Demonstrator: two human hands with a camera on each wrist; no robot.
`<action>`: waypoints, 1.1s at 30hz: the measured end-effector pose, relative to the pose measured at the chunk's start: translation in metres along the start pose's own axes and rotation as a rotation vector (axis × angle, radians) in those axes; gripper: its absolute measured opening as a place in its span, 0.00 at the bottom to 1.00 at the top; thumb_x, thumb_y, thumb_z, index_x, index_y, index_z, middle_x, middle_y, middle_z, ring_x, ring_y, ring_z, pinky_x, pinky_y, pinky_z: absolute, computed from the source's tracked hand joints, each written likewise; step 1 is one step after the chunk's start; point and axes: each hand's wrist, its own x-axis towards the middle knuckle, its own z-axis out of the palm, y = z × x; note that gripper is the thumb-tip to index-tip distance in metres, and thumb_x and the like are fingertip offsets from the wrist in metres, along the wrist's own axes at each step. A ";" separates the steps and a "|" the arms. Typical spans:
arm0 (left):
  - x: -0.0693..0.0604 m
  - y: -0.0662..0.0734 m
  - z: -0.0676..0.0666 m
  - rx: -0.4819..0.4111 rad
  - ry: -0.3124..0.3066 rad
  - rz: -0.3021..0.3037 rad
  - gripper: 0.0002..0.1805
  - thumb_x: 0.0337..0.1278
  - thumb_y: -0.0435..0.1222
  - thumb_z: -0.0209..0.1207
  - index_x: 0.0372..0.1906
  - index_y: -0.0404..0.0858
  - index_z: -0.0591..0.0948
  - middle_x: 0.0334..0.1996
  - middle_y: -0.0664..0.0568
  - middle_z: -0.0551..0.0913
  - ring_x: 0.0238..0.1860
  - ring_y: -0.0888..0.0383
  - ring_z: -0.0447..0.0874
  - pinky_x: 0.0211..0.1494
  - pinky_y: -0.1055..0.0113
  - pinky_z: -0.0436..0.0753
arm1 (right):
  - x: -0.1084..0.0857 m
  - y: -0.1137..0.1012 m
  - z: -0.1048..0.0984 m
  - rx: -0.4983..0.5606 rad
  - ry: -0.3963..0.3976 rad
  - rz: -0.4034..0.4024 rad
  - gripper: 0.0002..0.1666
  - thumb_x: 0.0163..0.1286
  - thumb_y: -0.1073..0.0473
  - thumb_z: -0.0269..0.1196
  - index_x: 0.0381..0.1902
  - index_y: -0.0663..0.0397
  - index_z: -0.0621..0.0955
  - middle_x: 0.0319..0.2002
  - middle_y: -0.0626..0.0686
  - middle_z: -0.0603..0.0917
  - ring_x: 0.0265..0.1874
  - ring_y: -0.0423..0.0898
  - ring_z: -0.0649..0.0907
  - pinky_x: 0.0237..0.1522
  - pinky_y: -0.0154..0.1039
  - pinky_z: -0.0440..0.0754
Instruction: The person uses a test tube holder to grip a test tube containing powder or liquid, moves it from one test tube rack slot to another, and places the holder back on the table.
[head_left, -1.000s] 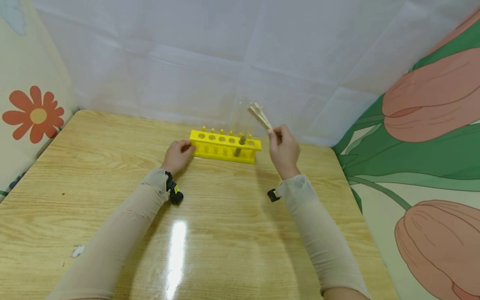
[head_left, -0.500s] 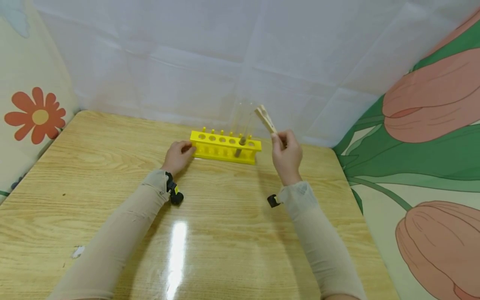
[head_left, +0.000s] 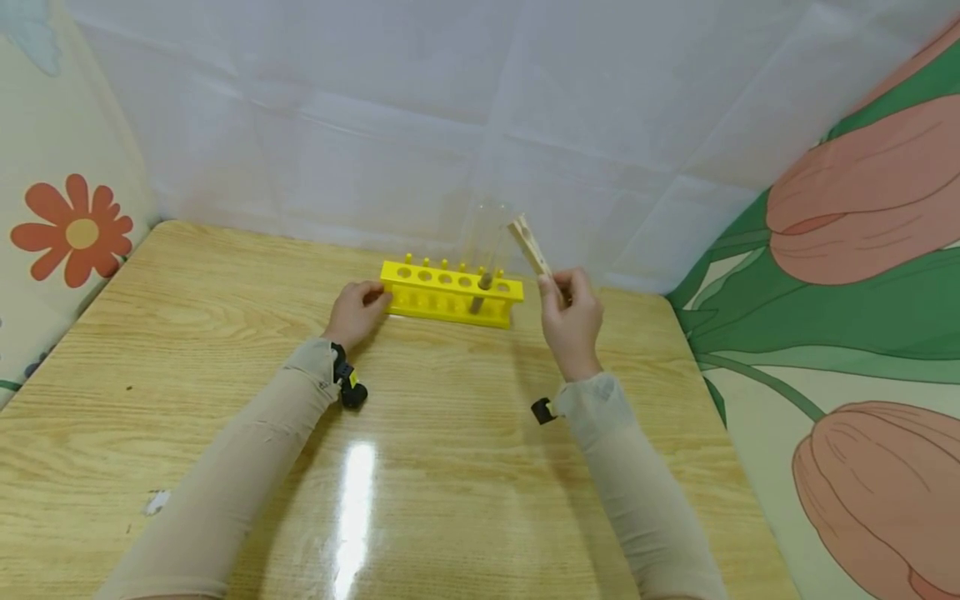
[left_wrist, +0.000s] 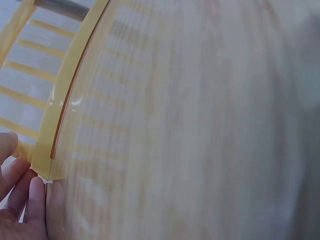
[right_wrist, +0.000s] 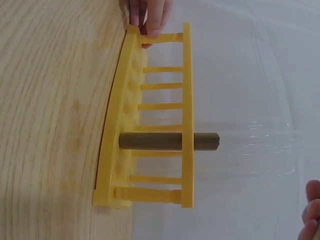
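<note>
A yellow test tube rack (head_left: 450, 320) stands upright near the table's back edge. My left hand (head_left: 356, 312) pinches its left end post, thumb and fingers around it; the left wrist view shows the same rack (left_wrist: 62, 95) up close. In the rack is a glass test tube (right_wrist: 165, 141) with dark material in its lower part. Clear glass rises above; I cannot tell whether it is one tube or more. My right hand (head_left: 573, 323) grips a wooden test tube clamp (head_left: 529, 244), tilted up and left, apart from the glass. In the right wrist view only its fingertips (right_wrist: 312, 207) show.
The wood-grain table (head_left: 442, 467) has a bright light reflection and a small worn patch (head_left: 157, 502) at left. A white cloth (head_left: 360, 125) hangs right behind the rack. Flower-patterned panels (head_left: 862, 333) border both sides.
My right hand has moved slightly down and right with the wooden clamp, away from the glass. The left hand and rack have stayed in place.
</note>
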 end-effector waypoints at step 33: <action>0.005 -0.006 0.001 -0.011 -0.003 0.005 0.25 0.78 0.39 0.53 0.67 0.24 0.72 0.58 0.31 0.73 0.59 0.38 0.72 0.65 0.45 0.72 | -0.035 0.002 0.014 0.094 -0.108 0.003 0.09 0.69 0.65 0.68 0.37 0.68 0.80 0.26 0.59 0.83 0.20 0.43 0.73 0.21 0.28 0.69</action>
